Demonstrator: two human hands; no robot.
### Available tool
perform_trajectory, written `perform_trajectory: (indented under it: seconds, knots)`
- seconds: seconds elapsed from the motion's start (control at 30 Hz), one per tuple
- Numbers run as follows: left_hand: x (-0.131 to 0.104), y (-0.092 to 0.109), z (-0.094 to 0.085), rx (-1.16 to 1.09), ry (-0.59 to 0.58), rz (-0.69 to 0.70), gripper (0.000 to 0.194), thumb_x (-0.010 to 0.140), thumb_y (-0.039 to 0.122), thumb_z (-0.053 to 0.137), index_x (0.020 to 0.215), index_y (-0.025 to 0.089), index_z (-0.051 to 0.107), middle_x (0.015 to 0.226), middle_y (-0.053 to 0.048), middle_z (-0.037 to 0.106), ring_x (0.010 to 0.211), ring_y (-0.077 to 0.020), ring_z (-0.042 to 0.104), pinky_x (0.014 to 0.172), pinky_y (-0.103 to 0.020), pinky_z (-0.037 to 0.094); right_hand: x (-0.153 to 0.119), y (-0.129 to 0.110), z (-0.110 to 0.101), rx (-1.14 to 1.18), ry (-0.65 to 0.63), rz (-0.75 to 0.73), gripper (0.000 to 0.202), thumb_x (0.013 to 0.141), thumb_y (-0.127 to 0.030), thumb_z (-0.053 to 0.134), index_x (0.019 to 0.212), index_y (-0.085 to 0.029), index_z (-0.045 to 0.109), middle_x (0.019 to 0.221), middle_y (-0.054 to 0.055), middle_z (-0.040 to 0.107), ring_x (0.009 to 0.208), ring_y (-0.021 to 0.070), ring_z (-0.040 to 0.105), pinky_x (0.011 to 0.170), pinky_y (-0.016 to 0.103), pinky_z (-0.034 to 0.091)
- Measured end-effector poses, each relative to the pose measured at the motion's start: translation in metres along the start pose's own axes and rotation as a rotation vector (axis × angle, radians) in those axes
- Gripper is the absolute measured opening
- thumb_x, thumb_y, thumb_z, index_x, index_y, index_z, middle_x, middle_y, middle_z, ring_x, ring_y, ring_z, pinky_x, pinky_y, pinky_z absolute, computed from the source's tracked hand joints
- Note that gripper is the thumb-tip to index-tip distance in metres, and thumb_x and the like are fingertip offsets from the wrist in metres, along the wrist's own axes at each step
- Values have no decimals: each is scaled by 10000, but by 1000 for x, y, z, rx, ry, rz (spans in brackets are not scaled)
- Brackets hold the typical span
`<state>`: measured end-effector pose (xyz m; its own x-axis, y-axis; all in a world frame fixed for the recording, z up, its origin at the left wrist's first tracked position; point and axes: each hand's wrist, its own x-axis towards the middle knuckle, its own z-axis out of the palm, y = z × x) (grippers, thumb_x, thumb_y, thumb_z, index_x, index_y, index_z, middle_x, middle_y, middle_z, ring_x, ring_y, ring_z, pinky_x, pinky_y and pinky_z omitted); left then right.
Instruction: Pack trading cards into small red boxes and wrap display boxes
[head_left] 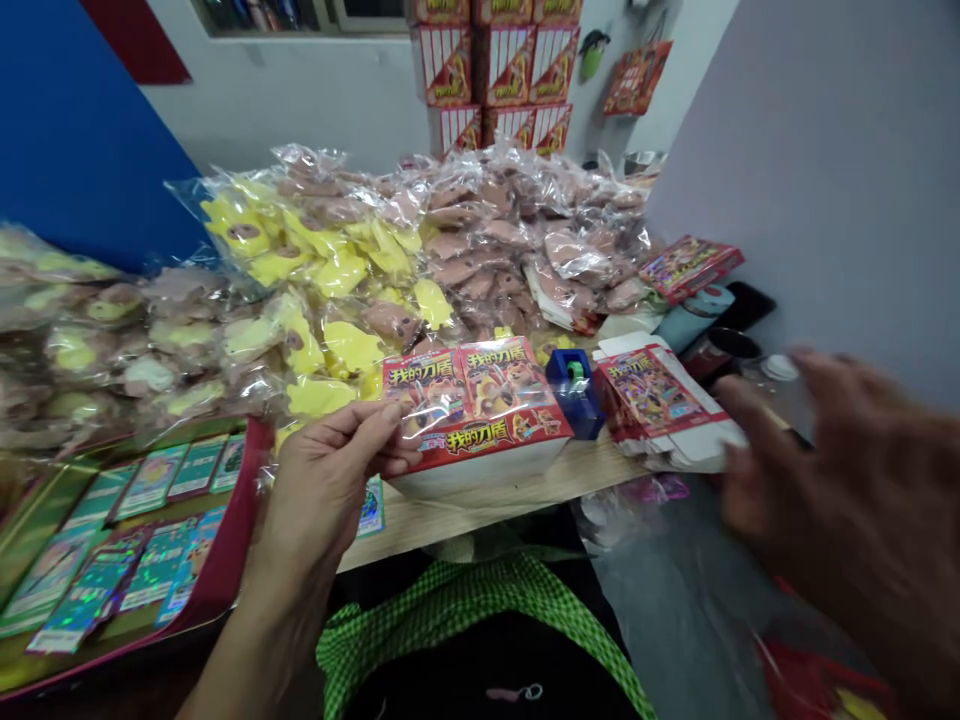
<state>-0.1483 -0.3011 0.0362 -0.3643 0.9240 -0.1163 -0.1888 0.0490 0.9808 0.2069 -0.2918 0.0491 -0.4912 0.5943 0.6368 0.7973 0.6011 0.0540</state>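
My left hand (337,465) is closed in a pinch at the left front corner of a red and white printed box (480,440). A glassy sheen shows by its fingertips, but I cannot make out what they hold. Two printed panels cover the box top. My right hand (832,500) is raised at the right, smeared by motion, its fingers apart and nothing visible in them. Nearest to it lies a stack of flat printed cartons (656,395). A blue tape dispenser (576,390) stands between the box and the cartons.
Bagged yellow (322,250) and brown soft toys (510,230) are heaped behind. A tray (251,500) of shiny cards is at the left. A dark cup (720,350), a clear bottle (780,375) and a phone (750,305) stand or lie right. Stacked boxes (510,65) rise behind.
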Motion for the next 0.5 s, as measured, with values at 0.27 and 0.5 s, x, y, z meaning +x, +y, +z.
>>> perform_trajectory:
  seconds: [0.27, 0.5]
  knots:
    - [-4, 11, -9, -23, -106, -131, 379, 637, 434, 915, 705, 132, 696, 617, -16, 706, 488, -75, 629, 461, -135, 499, 53, -35, 73, 88, 159, -413, 481, 824, 37, 676, 1181, -277, 602, 1695, 58, 270, 1514, 428, 332, 1208, 642, 249]
    - [-6, 8, -24, -1, -123, -116, 357, 723, 447, 834, 769, 164, 622, 636, -30, 728, 480, -100, 652, 355, -128, 371, 55, -22, 83, 285, 182, -363, 234, 916, -73, 651, 1059, -248, 591, 1580, 62, 489, 1327, 365, 582, 1092, 558, 455]
